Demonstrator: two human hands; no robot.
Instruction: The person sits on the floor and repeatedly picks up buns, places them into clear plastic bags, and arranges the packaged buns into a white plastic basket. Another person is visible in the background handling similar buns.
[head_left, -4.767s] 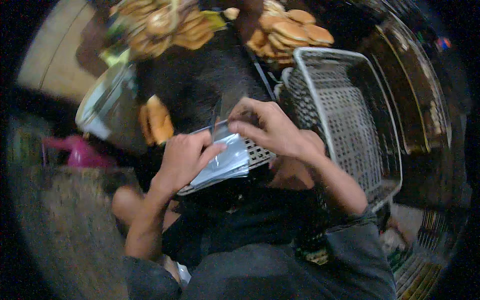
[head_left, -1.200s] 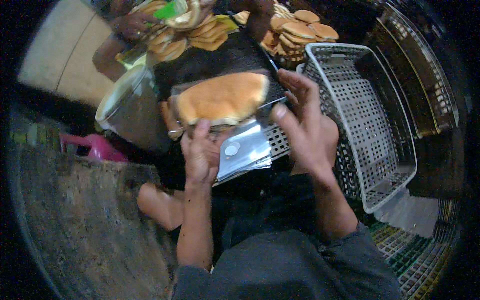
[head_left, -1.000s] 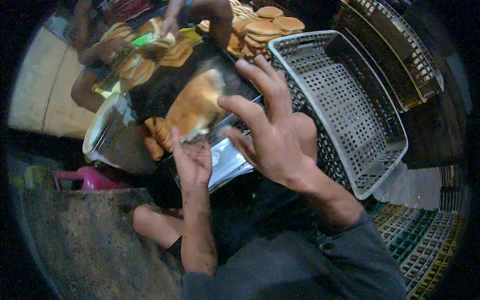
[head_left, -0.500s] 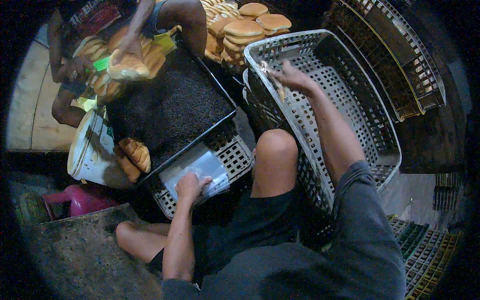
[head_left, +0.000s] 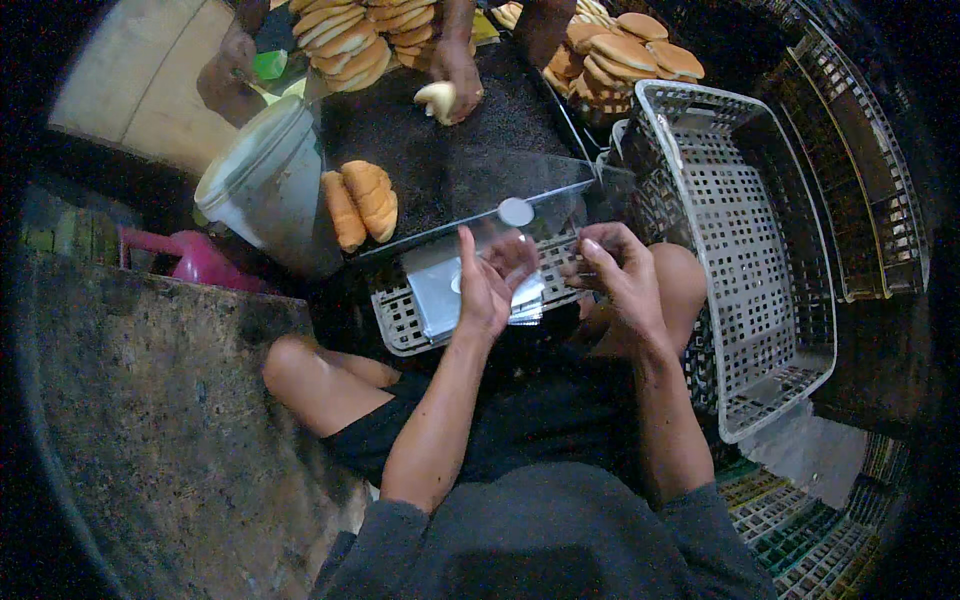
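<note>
In front of my knees my left hand (head_left: 488,290) is raised with its thumb and fingers apart. To its right, my right hand (head_left: 622,278) pinches a clear plastic bag (head_left: 560,180) with a round white label; its exact outline is hard to see. Beneath my left hand lies a stack of flat clear bags (head_left: 432,300), on an upturned-looking grey crate (head_left: 400,335). Two brown bread rolls (head_left: 372,200) rest on the dark tray (head_left: 420,150) beyond.
Across the tray, another person's hand (head_left: 460,85) holds a split bun (head_left: 436,100); their other hand (head_left: 230,65) is by a white bucket (head_left: 265,190) with a green-handled tool (head_left: 269,66). Piled buns (head_left: 625,55) stand behind. A large grey crate (head_left: 745,260) sits right; a pink can (head_left: 205,258) left.
My right hand has come from over the large crate to beside the bags, now with a clear bag. My left hand has lifted off the stack. The view has shifted.
</note>
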